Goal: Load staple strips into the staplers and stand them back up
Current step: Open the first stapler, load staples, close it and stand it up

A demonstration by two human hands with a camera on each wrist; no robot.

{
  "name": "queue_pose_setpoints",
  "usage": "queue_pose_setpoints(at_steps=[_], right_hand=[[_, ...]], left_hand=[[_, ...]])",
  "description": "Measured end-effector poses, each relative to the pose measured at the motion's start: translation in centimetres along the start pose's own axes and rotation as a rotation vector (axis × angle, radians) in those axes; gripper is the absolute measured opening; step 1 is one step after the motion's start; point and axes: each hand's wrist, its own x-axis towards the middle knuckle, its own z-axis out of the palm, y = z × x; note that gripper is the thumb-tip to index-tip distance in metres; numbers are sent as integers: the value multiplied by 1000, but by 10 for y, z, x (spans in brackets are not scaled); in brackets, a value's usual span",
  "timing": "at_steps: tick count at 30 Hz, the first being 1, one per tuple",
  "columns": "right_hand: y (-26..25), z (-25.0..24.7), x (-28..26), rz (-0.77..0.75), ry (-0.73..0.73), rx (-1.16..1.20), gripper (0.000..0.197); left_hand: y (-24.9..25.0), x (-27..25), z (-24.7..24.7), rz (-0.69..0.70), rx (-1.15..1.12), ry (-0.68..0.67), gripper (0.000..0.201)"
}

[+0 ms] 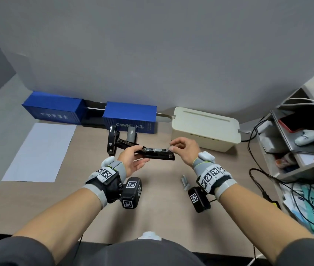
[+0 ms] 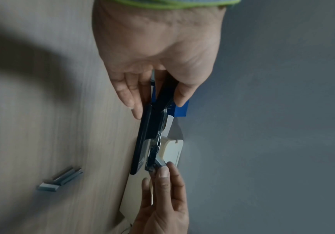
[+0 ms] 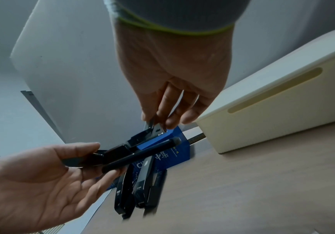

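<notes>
At the bottom of the head view the person's two forearms reach up over the wooden tabletop (image 1: 163, 208), each wrist carrying a strapped camera unit with square markers. Just left of the right wrist, spare staple strips (image 1: 185, 181) lie loose on the tabletop. Above them, at the centre of the frame, the left hand (image 1: 133, 162) holds an opened black stapler (image 1: 158, 153) off the surface, thumb on top and fingers underneath, with its cover swung back toward the upper left. The right hand (image 1: 186, 149) meets the stapler's right end, thumb and forefinger pinching a staple strip (image 2: 161, 161) at the mouth of the magazine channel. Behind the held stapler, two more staplers (image 1: 121, 140), one black and one with a grey top, stand upright in front of the blue container models (image 1: 129, 117). A white sheet of paper (image 1: 41, 152) lies at the left, and a cream cable box (image 1: 206, 127) sits at the right against the grey wall.
</notes>
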Motion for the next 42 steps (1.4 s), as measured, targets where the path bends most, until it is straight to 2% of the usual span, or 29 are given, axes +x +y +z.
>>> queue_pose_setpoints(at_steps=[6, 11, 15, 17, 20, 22, 24, 26, 28, 31, 34, 37, 42], right_hand=[[-1, 0, -4, -9, 40, -45, 11], [-2, 3, -6, -8, 6, -111, 12], [0, 3, -6, 12, -34, -104, 15], [3, 3, -6, 19, -50, -99, 20], [5, 3, -6, 57, -84, -79, 37], [4, 4, -6, 90, -149, -87, 48], [2, 5, -8, 131, -234, -39, 48], [0, 5, -9, 178, -299, 29, 39], [0, 7, -8, 193, -321, 58, 34], [-1, 10, -4, 176, -322, 78, 34], [-6, 11, 0, 170, -325, 81, 27], [-9, 12, 4, 169, -323, 121, 27], [-9, 15, 13, 233, -236, 303, 41]], left_hand=[[-2, -1, -1, 5, -16, -6, 17], [-4, 2, 1, 1, -42, -11, 27], [-5, 3, 0, 4, -40, -16, 27], [-5, 4, -1, 0, -44, -17, 27], [-3, 5, -3, 4, -42, -23, 25], [-2, 6, -2, 10, -29, -39, 24], [-1, 7, -1, 21, -5, -51, 25], [0, 9, 2, 65, 72, -40, 24], [1, 12, 5, 162, 253, -6, 19], [0, 17, 6, 325, 586, -9, 27], [0, 21, 4, 424, 749, -23, 30], [2, 24, 4, 460, 798, -22, 33], [1, 28, 6, 436, 699, -17, 32]])
